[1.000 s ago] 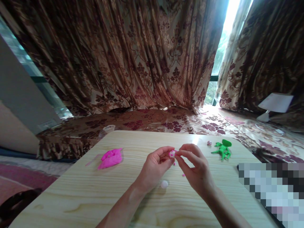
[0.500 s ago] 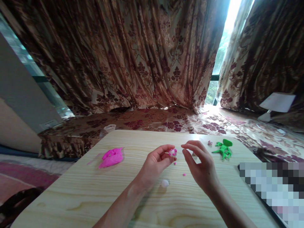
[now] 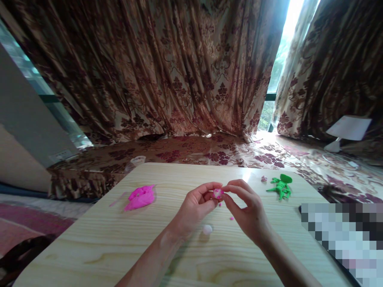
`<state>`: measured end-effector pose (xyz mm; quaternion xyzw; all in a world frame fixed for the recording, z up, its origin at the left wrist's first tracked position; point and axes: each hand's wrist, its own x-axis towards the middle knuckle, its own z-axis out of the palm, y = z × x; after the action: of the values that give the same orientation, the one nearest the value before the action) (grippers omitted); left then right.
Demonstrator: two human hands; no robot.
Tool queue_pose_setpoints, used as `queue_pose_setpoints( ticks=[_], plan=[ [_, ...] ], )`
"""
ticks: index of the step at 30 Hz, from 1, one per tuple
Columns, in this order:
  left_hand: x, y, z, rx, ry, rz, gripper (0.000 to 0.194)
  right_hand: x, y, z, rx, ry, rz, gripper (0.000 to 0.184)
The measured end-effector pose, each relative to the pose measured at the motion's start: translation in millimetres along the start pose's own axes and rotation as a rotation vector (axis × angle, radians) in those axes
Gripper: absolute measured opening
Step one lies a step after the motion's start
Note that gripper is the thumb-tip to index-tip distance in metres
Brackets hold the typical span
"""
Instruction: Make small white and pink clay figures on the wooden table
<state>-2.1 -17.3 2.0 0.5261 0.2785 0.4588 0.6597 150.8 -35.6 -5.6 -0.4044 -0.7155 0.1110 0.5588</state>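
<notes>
A small white-and-pink clay piece [image 3: 218, 193] is pinched between the fingertips of my left hand [image 3: 196, 209] above the middle of the wooden table [image 3: 98, 247]. My right hand [image 3: 247, 211] has its thumb and forefinger pressed against the same piece from the right. Under my hands lie a small white clay ball [image 3: 207, 229] and tiny pink clay crumbs [image 3: 231, 218]. A lump of bright pink clay [image 3: 140, 197] rests on the table to the left.
A green clay figure [image 3: 280, 186] and a small pinkish clay bit [image 3: 263, 179] lie at the table's far right. A pixelated patch covers the right edge. Patterned curtains and a covered ledge stand behind the table, with a white lamp [image 3: 347, 131] at the right.
Half a second ago my right hand was drawn away from the clay piece with its fingers apart; it has come back and pinches the piece again. My left hand has barely moved.
</notes>
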Motion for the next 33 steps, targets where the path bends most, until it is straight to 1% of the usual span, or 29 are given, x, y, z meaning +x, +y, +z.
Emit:
queue_pose_setpoints(
  ticks=[4,9,13,17,22,28,33],
  plan=[
    [0.7,-0.8,-0.7,0.004,-0.004,-0.019,0.033,0.5,0.8,0.0,-0.018,-0.003,0.007,0.011],
    [0.6,-1.5,-2.9,-0.001,0.021,-0.043,0.034,1.5,0.8,-2.4,-0.031,0.041,0.008,0.011],
    [0.6,-1.3,-2.5,0.009,0.016,-0.015,0.033,0.4,1.8,-0.4,-0.015,0.004,0.008,0.015],
    [1.1,-1.6,-2.2,0.033,0.018,-0.023,0.033,-0.7,2.4,1.1,-0.008,-0.024,0.021,0.01],
    [-0.1,0.5,-3.6,0.02,0.026,-0.051,0.034,1.1,0.5,-2.5,-0.025,-0.001,0.013,0.017],
    [-1.1,6.3,-1.7,0.058,0.035,-0.048,0.025,1.3,2.5,-2.5,-0.06,-0.002,-0.004,0.016],
    [-0.9,7.2,0.2,0.111,0.023,-0.034,0.025,0.7,3.1,-1.9,-0.074,-0.011,-0.006,0.017]
  ],
)
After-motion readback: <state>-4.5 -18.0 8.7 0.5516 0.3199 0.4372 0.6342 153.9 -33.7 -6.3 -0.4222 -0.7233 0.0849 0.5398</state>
